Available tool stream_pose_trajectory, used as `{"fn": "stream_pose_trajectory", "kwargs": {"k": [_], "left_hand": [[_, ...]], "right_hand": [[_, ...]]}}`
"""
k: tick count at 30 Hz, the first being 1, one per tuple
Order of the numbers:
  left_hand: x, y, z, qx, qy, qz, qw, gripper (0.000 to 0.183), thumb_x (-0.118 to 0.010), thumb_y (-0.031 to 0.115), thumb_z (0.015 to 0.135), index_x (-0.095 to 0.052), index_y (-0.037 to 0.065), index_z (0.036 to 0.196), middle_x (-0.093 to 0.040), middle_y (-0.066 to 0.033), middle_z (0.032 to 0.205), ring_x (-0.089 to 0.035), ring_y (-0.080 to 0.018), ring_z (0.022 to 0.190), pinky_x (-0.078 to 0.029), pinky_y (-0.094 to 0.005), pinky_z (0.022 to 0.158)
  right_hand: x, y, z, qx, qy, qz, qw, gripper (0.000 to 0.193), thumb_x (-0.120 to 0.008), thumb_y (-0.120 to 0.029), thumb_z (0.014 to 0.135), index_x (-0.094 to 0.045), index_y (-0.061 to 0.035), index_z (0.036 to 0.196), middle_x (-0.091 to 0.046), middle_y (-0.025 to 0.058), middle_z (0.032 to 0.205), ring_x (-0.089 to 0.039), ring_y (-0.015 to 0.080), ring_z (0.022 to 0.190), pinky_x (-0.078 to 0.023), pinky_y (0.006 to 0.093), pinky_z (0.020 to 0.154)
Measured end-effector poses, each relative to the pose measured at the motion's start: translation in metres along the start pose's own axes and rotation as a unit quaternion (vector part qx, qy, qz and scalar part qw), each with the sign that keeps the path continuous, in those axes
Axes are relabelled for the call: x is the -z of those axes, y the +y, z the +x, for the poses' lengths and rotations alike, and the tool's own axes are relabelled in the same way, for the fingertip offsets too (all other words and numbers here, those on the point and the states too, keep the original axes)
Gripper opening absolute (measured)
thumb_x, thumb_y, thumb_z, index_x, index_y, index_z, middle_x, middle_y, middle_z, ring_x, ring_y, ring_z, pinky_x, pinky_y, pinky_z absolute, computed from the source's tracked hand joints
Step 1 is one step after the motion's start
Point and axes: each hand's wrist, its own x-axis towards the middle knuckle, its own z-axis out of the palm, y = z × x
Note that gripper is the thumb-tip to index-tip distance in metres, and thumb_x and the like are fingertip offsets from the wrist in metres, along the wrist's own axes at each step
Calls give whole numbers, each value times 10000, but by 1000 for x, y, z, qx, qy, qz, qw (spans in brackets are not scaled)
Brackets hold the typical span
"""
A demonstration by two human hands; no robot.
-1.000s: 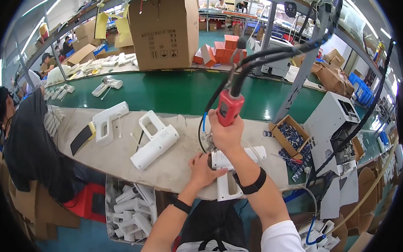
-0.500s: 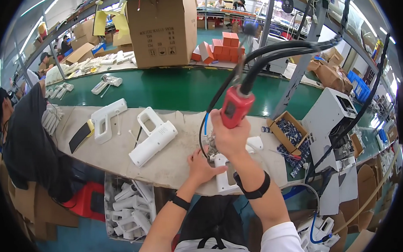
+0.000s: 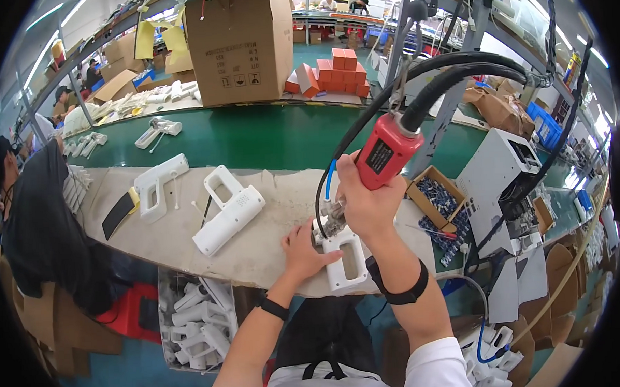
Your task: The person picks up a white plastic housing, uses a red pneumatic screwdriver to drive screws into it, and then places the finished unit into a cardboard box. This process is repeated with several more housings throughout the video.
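My right hand (image 3: 370,204) is wrapped round a red power screwdriver (image 3: 389,152), which hangs from a hook and has thick black cables. Its clear-looking nose points down at a white gun-shaped plastic housing (image 3: 337,280) by the bench's front edge. On the left side of this housing, my left hand (image 3: 302,254) presses its fingers and thumb against it, steadying it on the bench. Both hands partly cover the housing's upper part and the screwdriver's tip. A second white gun-shaped housing (image 3: 234,218) lies left of my left hand.
Further left lies another white housing (image 3: 158,200) beside a dark curved piece (image 3: 119,215). A carton of small blue-black parts (image 3: 438,197) stands right, near a grey-white machine (image 3: 494,180). Behind runs a green belt (image 3: 253,137). A bin of white housings (image 3: 195,320) sits below. A co-worker (image 3: 41,223) is at left.
The screwdriver and my right hand have shifted right, and the tool's body leans further right. More of the housing's handle loop shows. My left hand stays on the housing.
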Motion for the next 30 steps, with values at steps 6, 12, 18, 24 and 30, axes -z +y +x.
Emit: {"fn": "stream_pose_trajectory", "kwargs": {"k": [6, 12, 18, 24, 30], "left_hand": [[2, 6, -2, 7, 17, -15, 1000, 959, -776, 565, 597, -434, 71, 1344, -459, -206, 1321, -381, -328, 1264, -162, -473, 1071], [8, 11, 0, -16, -42, -36, 998, 1023, -780, 549, 606, -363, 11, 1368, -443, -209, 1331, -351, -338, 1287, -187, -447, 1078], [-22, 22, -30, -24, 99, 28, 994, 1001, -779, 449, 643, -287, 36, 1410, -398, -200, 1361, -364, -389, 1245, -270, -496, 1047], [-14, 9, 22, 16, 104, 6, 994, 991, -769, 438, 641, -292, 59, 1422, -374, -183, 1390, -330, -368, 1286, -226, -524, 1061], [-19, 7, 23, 42, 100, -17, 994, 973, -775, 403, 643, -297, 91, 1431, -375, -169, 1394, -320, -341, 1311, -198, -530, 1069]], "right_hand": [[9, 39, -12, -53, -4, -58, 997, 163, -670, -136, 869, -579, -42, 771, -550, -9, 579, -512, 64, 478, -389, 227, 451], [5, 48, -28, -53, -20, -46, 997, 178, -678, -141, 860, -567, -33, 774, -546, -18, 612, -496, 57, 537, -392, 235, 481], [22, 10, -8, 18, 25, -39, 999, 138, -673, -106, 859, -573, -37, 796, -541, -13, 582, -505, 61, 490, -391, 218, 459], [59, -30, 1, 26, 41, -45, 998, 107, -663, -71, 857, -580, -25, 808, -549, -1, 570, -515, 66, 449, -388, 209, 430], [77, -5, -9, 22, 44, -101, 994, 112, -661, -68, 856, -578, -15, 803, -559, 5, 589, -521, 69, 457, -393, 212, 431]]}}
